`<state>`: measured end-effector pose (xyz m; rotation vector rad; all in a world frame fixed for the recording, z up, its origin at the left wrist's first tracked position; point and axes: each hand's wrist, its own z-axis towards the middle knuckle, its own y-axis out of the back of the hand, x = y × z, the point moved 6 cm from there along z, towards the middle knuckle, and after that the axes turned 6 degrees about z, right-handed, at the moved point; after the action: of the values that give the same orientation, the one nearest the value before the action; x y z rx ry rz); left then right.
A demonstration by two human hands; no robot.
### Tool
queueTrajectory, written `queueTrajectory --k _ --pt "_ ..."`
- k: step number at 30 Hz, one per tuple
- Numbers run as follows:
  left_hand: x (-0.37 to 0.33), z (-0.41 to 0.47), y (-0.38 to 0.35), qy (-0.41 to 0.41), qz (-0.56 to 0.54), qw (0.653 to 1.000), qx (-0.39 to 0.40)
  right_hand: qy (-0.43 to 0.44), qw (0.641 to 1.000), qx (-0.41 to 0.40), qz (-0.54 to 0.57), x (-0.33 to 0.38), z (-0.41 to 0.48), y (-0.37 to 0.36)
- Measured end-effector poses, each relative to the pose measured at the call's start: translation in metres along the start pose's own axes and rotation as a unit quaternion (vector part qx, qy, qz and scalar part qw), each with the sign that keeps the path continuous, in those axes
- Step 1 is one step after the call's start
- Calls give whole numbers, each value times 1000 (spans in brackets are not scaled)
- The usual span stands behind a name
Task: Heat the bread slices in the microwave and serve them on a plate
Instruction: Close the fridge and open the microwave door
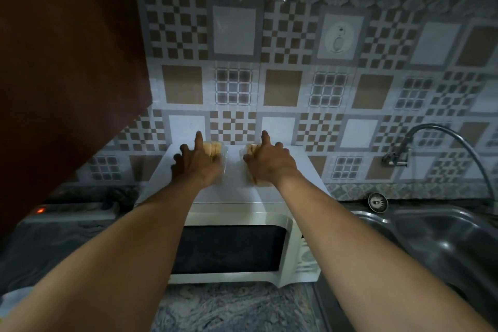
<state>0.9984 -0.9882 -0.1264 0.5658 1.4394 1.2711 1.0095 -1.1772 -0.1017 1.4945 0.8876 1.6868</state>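
Note:
A white microwave stands on the counter with its dark-windowed door closed. Two clear plastic packs of bread slices lie on its top, near the wall. My left hand rests on the left bread pack, index finger straight, the other fingers spread to the left. My right hand lies over the right bread pack, thumb across its left side and fingers spread. Both hands cover most of each pack. No plate is in view.
A steel sink adjoins the microwave on the right, with a curved tap on the tiled wall and a round strainer on the ledge. A dark brown cabinet hangs at the left. Grey marbled counter runs in front.

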Motion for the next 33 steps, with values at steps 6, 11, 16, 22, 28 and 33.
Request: queueTrajectory --k 6,11,16,22,28,33 --pt "9 -20 51 -84 71 992 -66 58 998 4 -34 24 -21 27" --pt "21 -62 113 -147 112 972 -147 146 989 1 -28 66 -43 55" --pt "34 -129 164 -103 135 970 -176 243 970 -15 -20 108 -85 75" --pt "60 -237 199 -38 194 943 -268 358 934 7 4 138 -157 73" --pt "94 -354 236 21 287 894 -342 450 889 46 69 178 -246 63" --pt "140 -419 279 132 330 866 -351 516 848 60 109 226 -316 62"
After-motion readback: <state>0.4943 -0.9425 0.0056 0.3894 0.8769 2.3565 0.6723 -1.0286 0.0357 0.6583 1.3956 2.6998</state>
